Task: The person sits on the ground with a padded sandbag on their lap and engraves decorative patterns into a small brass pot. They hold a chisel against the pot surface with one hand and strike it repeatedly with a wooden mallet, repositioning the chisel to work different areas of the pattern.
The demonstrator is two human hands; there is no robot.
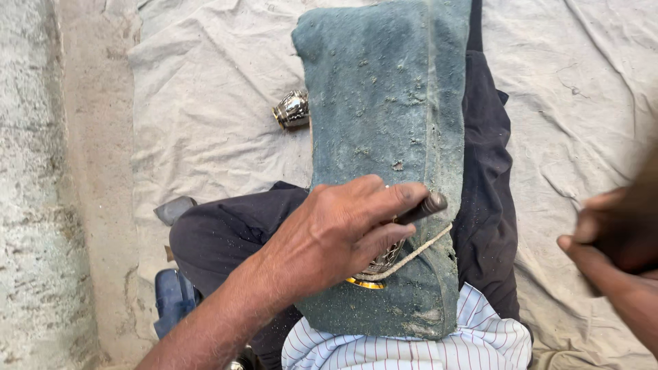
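Note:
My left hand (343, 229) rests on a dusty blue-green pad (387, 123) that lies along my outstretched leg. The hand grips a dark thin metal tool (426, 206) and presses it on a small engraved brass vessel (375, 268), which is mostly hidden under the fingers. A rope (419, 249) runs across the vessel and the pad. My right hand (620, 236) is at the right edge, blurred, its fingers closed around something dark that I cannot make out.
A shiny engraved metal pot (292, 109) lies on its side on the wrinkled grey cloth (205, 103) left of the pad. A bare concrete strip (48, 185) runs along the left. Blue and grey objects (173, 291) sit by my bent knee.

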